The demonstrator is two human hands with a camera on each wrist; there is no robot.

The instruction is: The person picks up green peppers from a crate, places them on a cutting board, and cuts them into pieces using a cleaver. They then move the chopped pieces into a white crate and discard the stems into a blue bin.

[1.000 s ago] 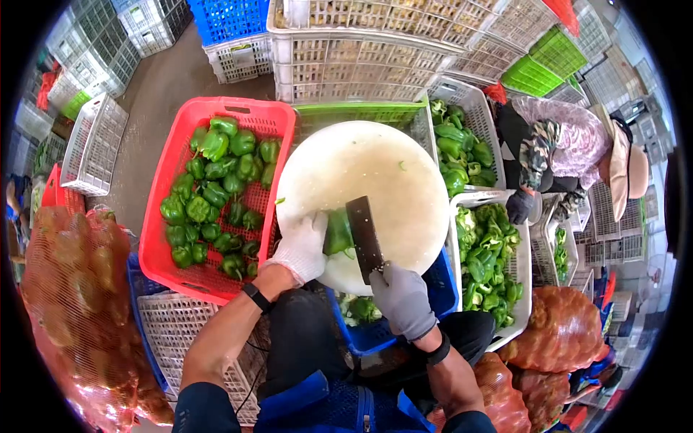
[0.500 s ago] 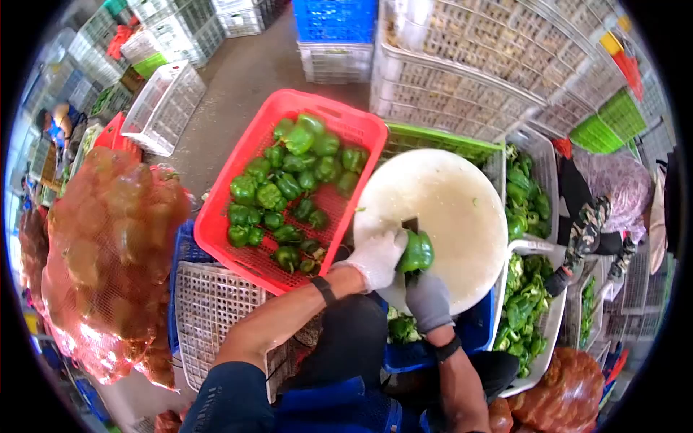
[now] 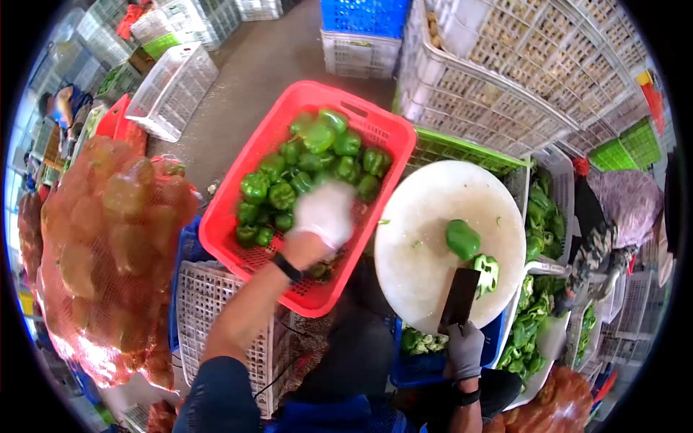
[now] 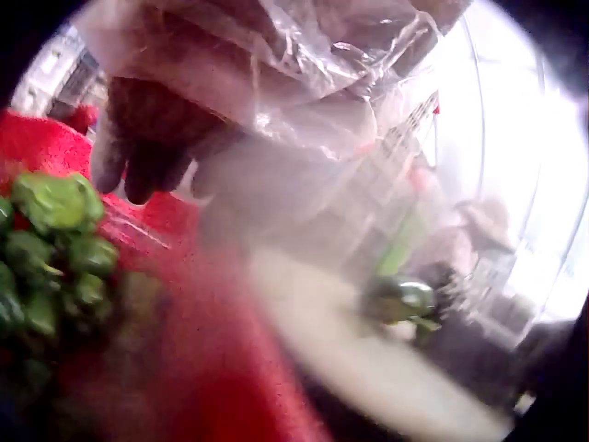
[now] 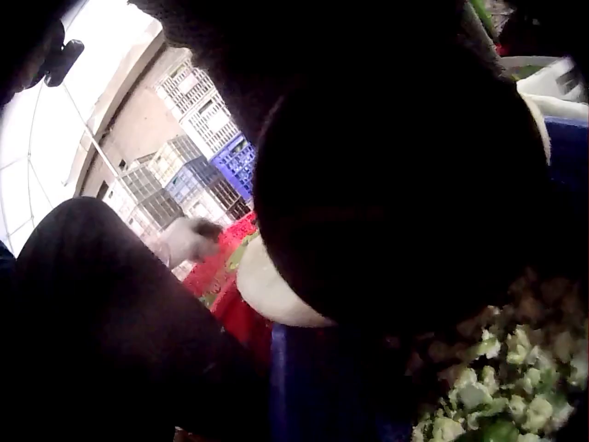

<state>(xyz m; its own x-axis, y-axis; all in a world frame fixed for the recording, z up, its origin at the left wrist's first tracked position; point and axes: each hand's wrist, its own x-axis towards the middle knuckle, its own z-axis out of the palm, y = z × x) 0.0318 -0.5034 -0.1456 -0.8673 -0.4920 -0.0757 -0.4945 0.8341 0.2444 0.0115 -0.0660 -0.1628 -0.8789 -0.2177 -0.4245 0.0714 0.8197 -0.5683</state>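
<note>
Blurred, my left hand (image 3: 323, 216) in a white glove is over the green peppers (image 3: 315, 137) in the red crate (image 3: 307, 303); the left wrist view shows its fingers (image 4: 152, 170) pointing down, apart, holding nothing visible. My right hand (image 3: 465, 346), in a grey glove, grips the handle of a cleaver (image 3: 460, 297) whose dark blade lies over the lower part of the round white board (image 3: 404, 260). On that board, a green pepper piece (image 3: 463, 239) rests skin up, beside another piece (image 3: 487, 274) with its pale inside showing.
A blue crate (image 3: 498, 332) with pale scraps stands below the board. Crates of cut peppers (image 3: 523, 339) are at the right, near another person's camouflage sleeve (image 3: 595, 249). Stacked crates (image 3: 498, 94) rise behind; a filled red mesh bag (image 3: 115, 252) stands left.
My left hand has let go of the pepper and moved left over the red crate. The pepper now lies in pieces on the board, and the cleaver is back in view. The head view has shifted.
</note>
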